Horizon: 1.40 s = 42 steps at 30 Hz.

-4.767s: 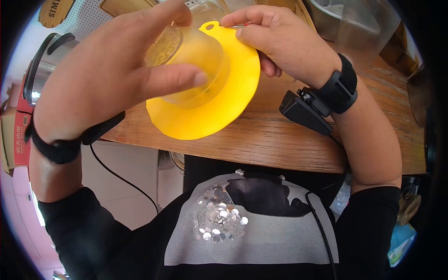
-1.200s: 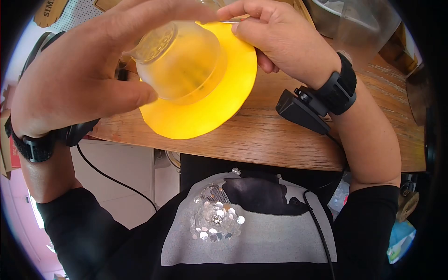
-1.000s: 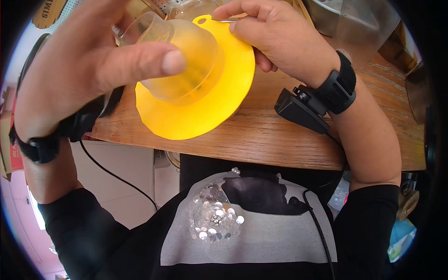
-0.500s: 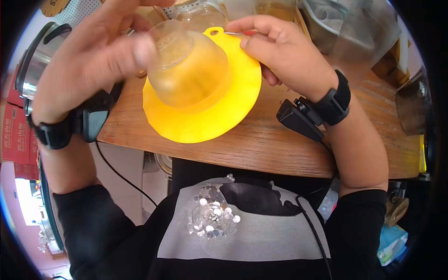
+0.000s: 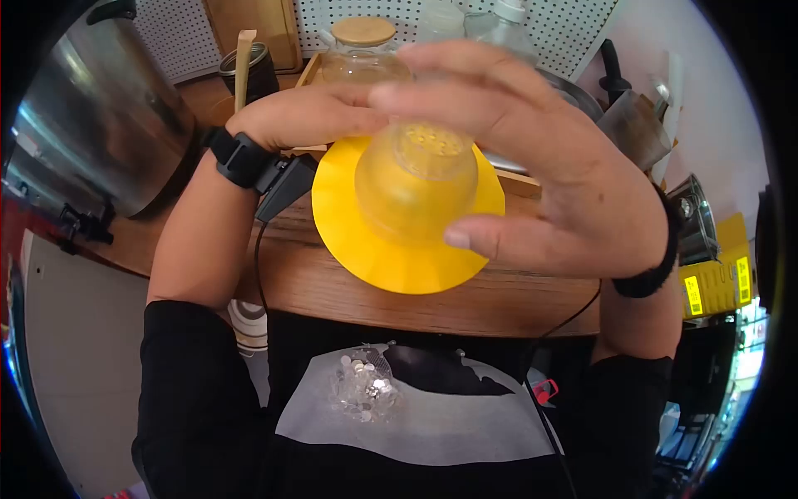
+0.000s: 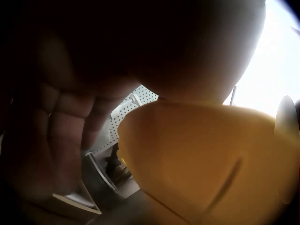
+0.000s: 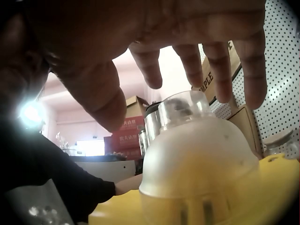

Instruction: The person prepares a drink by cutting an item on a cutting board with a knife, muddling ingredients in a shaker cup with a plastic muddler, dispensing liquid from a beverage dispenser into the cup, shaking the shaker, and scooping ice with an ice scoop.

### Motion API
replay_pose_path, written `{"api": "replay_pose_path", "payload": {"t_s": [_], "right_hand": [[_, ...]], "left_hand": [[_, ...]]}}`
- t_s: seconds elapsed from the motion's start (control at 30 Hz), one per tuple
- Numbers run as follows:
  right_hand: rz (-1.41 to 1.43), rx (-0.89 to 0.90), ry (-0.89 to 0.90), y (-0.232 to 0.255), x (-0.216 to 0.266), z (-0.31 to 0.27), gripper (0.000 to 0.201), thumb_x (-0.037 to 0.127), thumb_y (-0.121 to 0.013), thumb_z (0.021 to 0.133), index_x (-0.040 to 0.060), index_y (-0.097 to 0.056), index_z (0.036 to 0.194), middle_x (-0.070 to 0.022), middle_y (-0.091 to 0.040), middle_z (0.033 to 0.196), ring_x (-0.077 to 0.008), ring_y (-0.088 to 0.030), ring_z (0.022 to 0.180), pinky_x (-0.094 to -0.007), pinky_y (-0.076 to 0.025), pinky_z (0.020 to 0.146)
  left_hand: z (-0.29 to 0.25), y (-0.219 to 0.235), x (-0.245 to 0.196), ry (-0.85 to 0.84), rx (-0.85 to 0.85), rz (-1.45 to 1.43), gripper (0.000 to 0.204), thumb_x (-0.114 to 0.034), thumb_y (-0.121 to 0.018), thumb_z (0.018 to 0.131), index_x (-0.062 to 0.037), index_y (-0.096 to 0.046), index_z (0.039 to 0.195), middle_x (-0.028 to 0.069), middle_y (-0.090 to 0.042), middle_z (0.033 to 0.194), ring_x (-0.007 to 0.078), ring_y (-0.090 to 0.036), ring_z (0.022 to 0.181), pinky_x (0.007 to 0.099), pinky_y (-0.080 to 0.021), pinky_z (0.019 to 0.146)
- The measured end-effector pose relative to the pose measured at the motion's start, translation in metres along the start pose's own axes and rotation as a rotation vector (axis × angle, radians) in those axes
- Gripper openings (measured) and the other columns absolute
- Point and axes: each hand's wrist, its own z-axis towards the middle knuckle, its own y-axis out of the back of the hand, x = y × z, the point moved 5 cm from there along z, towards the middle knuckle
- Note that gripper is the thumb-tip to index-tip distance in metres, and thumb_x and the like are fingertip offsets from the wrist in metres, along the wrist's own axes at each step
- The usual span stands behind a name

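Note:
A thin yellow disc is held above the wooden table, and a frosted, dome-shaped plastic cup sits on it with its narrow end up. Its top looks dotted from above; the right wrist view shows a clear ring-like neck there. My left hand grips the disc's far left edge; in the left wrist view the sheet's orange-lit face lies against that hand, and the fingertips are partly hidden. My right hand spreads over the cup, thumb apart from the fingers, blurred by motion.
A large steel pot stands at the left. Behind are a dark jar with a wooden handle, a wooden-lidded glass jar and a pegboard. At the right are a metal cup and a yellow box.
The hands have traded places: the right hand let go of the disc's tab and now hovers over the cup, while the left moved from the cup to the disc's edge. The head view swung round.

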Motion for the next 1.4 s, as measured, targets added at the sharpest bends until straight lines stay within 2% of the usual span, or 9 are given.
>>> {"api": "replay_pose_path", "payload": {"t_s": [0.1, 0.3, 0.67, 0.83, 0.97, 1.03, 1.1, 1.33, 1.4], "right_hand": [[0.066, 0.209, -0.023, -0.009, -0.001, 0.015, 0.060, 0.007, -0.069, 0.071, 0.0062, -0.052, 0.129, -0.0169, -0.046, 0.128, -0.0350, -0.050, 0.115, -0.0407, -0.040, 0.099], [-0.102, 0.507, -0.293, -0.001, -0.002, 0.017, 0.048, 0.006, -0.069, 0.072, 0.0053, -0.058, 0.119, -0.0188, -0.046, 0.121, -0.0362, -0.052, 0.108, -0.0393, -0.043, 0.093], [-0.442, 0.432, -0.427, 0.000, -0.015, 0.026, 0.081, 0.057, -0.081, 0.055, 0.0011, -0.057, 0.109, -0.0116, -0.050, 0.097, -0.0280, -0.055, 0.084, -0.0341, -0.045, 0.076], [-0.045, 0.218, -0.405, 0.007, -0.025, 0.025, 0.087, 0.059, -0.078, 0.057, 0.0004, -0.058, 0.118, -0.0230, -0.048, 0.127, -0.0333, -0.052, 0.115, -0.0381, -0.041, 0.094], [-0.003, 0.659, -0.232, 0.002, -0.022, 0.024, 0.074, 0.039, -0.080, 0.064, 0.0026, -0.056, 0.124, -0.0268, -0.041, 0.136, -0.0340, -0.048, 0.122, -0.0403, -0.038, 0.099], [-0.059, 0.620, -0.250, -0.004, -0.014, 0.025, 0.069, 0.033, -0.081, 0.066, 0.0033, -0.056, 0.123, -0.0231, -0.047, 0.128, -0.0321, -0.051, 0.116, -0.0388, -0.040, 0.096], [-0.224, 0.532, -0.392, -0.004, -0.013, 0.027, 0.073, 0.042, -0.081, 0.064, 0.0021, -0.056, 0.120, -0.0187, -0.052, 0.119, -0.0308, -0.054, 0.110, -0.0371, -0.042, 0.093], [-0.390, 0.519, -0.464, -0.006, -0.020, 0.022, 0.089, 0.060, -0.078, 0.060, 0.0011, -0.055, 0.122, -0.0176, -0.052, 0.117, -0.0311, -0.055, 0.108, -0.0365, -0.042, 0.091], [-0.173, 0.299, -0.378, -0.005, -0.012, 0.026, 0.086, 0.056, -0.079, 0.061, 0.0013, -0.054, 0.123, -0.0190, -0.052, 0.118, -0.0323, -0.055, 0.109, -0.0369, -0.044, 0.090]], "left_hand": [[0.007, 0.001, 0.011, -0.051, 0.137, -0.133, 0.035, -0.020, -0.051, 0.096, -0.0012, -0.053, 0.125, 0.0042, -0.062, 0.110, 0.0088, -0.058, 0.097, 0.0237, -0.048, 0.085], [0.020, -0.018, 0.032, -0.051, 0.038, -0.424, 0.035, -0.016, -0.050, 0.093, -0.0013, -0.054, 0.124, 0.0048, -0.063, 0.105, 0.0100, -0.061, 0.092, 0.0236, -0.049, 0.080], [0.031, -0.013, 0.022, -0.126, -0.056, -0.190, 0.031, -0.010, -0.046, 0.093, 0.0005, -0.055, 0.121, 0.0056, -0.065, 0.102, 0.0094, -0.063, 0.088, 0.0244, -0.052, 0.078], [0.036, -0.006, 0.017, -0.222, -0.133, 0.129, 0.030, -0.013, -0.046, 0.093, 0.0008, -0.058, 0.117, 0.0056, -0.066, 0.097, 0.0101, -0.063, 0.085, 0.0224, -0.051, 0.075], [0.029, -0.013, 0.023, -0.212, -0.147, 0.048, 0.028, -0.013, -0.046, 0.093, 0.0012, -0.060, 0.112, 0.0057, -0.065, 0.096, 0.0096, -0.062, 0.082, 0.0222, -0.050, 0.072], [0.021, -0.002, 0.014, -0.093, -0.151, -0.084, 0.028, -0.013, -0.046, 0.093, 0.0013, -0.061, 0.111, 0.0056, -0.066, 0.095, 0.0094, -0.062, 0.080, 0.0227, -0.051, 0.072], [0.008, 0.006, -0.005, -0.133, 0.127, 0.037, 0.041, -0.026, -0.049, 0.094, 0.0042, -0.056, 0.121, 0.0198, -0.065, 0.108, 0.0261, -0.064, 0.090, 0.0324, -0.051, 0.080], [0.005, 0.005, -0.008, -0.139, -0.019, 0.112, 0.036, -0.018, -0.043, 0.091, 0.0030, -0.062, 0.113, 0.0170, -0.068, 0.100, 0.0247, -0.065, 0.090, 0.0318, -0.050, 0.079], [0.006, 0.007, -0.008, -0.145, 0.035, 0.148, 0.035, -0.018, -0.043, 0.091, 0.0031, -0.063, 0.111, 0.0175, -0.068, 0.100, 0.0252, -0.065, 0.090, 0.0321, -0.050, 0.080]]}}
